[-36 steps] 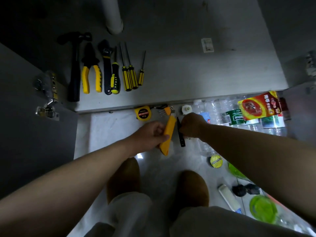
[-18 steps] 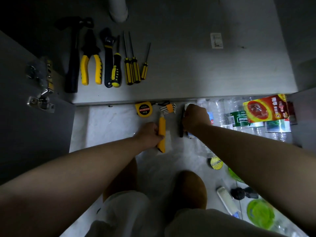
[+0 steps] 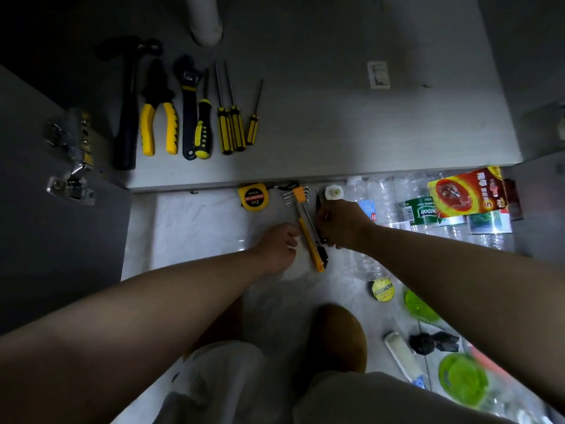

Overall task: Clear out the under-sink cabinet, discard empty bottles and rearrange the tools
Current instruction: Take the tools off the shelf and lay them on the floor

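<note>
My left hand (image 3: 276, 249) sat against the near side of the yellow cutter (image 3: 310, 243) on the floor. In that dim light I could not tell whether its fingertips pinched the body or only touched it. My right hand (image 3: 339, 223) was curled over the black cutter (image 3: 324, 257), which lay alongside the yellow one, pressed between my two hands. What worried me most was the bare metal strip sticking out of the yellow cutter's far end, past my fingertips and toward the hex keys (image 3: 298, 194). If that was an exposed blade, a careless regrip from the left could have slid skin onto it. Lifting both cutters together could have let one slip against the other and drop by my feet. The tape measure (image 3: 253, 198) lay just beyond my left hand, and a sweeping lift might have knocked it or scattered the hex keys. Off my right wrist the bottles (image 3: 422, 211) lay crowded, easy to set rolling with an elbow. The row of screwdrivers (image 3: 232, 130) on the cabinet floor (image 3: 336, 133) lay well ahead of both hands, so a hurried placement could have disturbed it.
</note>
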A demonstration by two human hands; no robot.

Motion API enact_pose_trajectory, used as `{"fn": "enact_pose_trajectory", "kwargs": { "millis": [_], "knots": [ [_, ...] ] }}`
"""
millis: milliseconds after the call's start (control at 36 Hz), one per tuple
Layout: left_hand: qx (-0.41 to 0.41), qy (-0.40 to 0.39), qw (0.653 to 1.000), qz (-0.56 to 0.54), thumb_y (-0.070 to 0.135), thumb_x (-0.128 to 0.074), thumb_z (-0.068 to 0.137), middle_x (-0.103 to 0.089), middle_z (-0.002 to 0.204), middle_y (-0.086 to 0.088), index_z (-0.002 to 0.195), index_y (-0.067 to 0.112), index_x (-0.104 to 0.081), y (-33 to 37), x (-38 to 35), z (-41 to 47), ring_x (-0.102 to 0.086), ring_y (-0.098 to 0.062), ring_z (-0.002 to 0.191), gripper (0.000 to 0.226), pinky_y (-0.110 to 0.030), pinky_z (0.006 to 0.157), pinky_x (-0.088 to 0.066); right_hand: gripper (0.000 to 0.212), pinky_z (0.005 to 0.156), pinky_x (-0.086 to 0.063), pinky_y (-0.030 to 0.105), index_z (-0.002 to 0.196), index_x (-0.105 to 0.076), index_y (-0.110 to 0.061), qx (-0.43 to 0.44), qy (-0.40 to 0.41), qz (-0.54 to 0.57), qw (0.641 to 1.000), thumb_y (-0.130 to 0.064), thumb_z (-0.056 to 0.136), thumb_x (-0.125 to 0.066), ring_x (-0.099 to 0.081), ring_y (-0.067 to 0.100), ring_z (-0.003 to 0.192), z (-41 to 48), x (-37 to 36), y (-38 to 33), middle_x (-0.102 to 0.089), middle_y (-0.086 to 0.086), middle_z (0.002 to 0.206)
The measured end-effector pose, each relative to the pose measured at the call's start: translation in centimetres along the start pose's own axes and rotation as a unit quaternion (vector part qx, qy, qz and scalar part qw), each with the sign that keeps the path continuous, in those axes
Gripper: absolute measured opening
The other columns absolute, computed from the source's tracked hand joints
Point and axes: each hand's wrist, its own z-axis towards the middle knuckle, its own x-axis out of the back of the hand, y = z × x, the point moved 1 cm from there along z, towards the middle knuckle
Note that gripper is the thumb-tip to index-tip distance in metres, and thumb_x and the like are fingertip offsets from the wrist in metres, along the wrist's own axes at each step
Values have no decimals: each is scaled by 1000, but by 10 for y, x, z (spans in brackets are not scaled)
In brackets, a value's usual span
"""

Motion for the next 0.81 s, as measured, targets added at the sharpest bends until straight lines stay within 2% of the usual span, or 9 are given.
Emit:
{"fn": "enact_pose_trajectory", "kwargs": {
  "millis": [56, 222, 333, 417, 444, 528, 639, 722, 806],
  "knots": [
    [-6, -3, 1000, -1, -8, -56, 93, -55, 137, -20, 144, 2, -45, -1, -1, -1, -55, -26, 127, 52, -31, 100, -47, 16, 70, -63, 41, 105, -64, -9, 8, -13, -19, 1000, -12, 96, -51, -70, 31, 82, -1, -1, 2, -68, 13, 94],
    [-19, -21, 1000, -1, -11, -52, 94, -52, 143, -17, 148, 5, -43, -6, -1, -3, -51, -24, 133, 57, -20, 90, -46, 21, 85, -53, 37, 111, -66, -11, 84, -44, -159, 983, -19, 97, -52, -64, 29, 104, -6, -8, 0, -66, 9, 110],
    [-46, -19, 999, 21, -12, -50, 93, -53, 145, -14, 147, 4, -45, -7, 5, -4, -48, -21, 137, 57, -2, 81, -44, 22, 93, -55, 40, 117, -62, -12, 145, -52, -207, 966, -17, 97, -55, -62, 27, 111, -11, -10, -2, -62, 10, 123],
    [-59, 1, 997, 51, -10, -50, 94, -58, 140, -11, 142, 5, -52, -5, 15, -11, -53, -21, 132, 50, -23, 104, -47, 19, 86, -56, 37, 111, -64, -11, 167, -58, -205, 963, -16, 98, -52, -66, 27, 104, -12, -5, -12, -67, 12, 112],
    [-74, 19, 994, 74, -8, -50, 94, -61, 136, -9, 137, 7, -57, -3, 22, -14, -56, -20, 128, 46, -25, 102, -47, 19, 82, -54, 35, 109, -65, -10, 172, -51, -204, 962, -16, 97, -51, -67, 29, 102, -13, -1, -17, -68, 12, 108],
    [-133, 98, 975, 151, 5, -49, 93, -67, 116, 2, 119, 21, -65, 3, 48, -27, -63, -15, 109, 35, -14, 82, -46, 14, 69, -44, 28, 96, -65, -14, 218, 12, -206, 954, -18, 92, -52, -67, 29, 93, -15, 9, -32, -71, 11, 98],
    [-197, 175, 927, 268, 18, -50, 92, -61, 109, 8, 105, 33, -58, 16, 88, -51, -62, -16, 95, 21, -35, 80, -54, 12, 60, -39, 28, 86, -61, -17, 259, 93, -194, 942, -22, 91, -52, -66, 30, 77, -18, 22, -55, -69, 9, 82],
    [-230, 237, 900, 285, 15, -51, 92, -57, 107, 6, 106, 28, -60, 27, 114, -63, -61, -18, 92, 22, -40, 76, -55, 12, 67, -50, 36, 96, -62, -15, 283, 131, -160, 936, -21, 91, -52, -63, 31, 82, -18, 31, -72, -64, 9, 94],
    [-247, 324, 867, 289, 13, -52, 92, -53, 108, 4, 108, 24, -61, 38, 139, -68, -58, -19, 98, 21, -40, 78, -53, 22, 67, -52, 40, 111, -55, -16, 283, 160, -118, 938, -19, 89, -54, -58, 32, 81, -10, 38, -89, -49, 8, 112]
  ]
}}
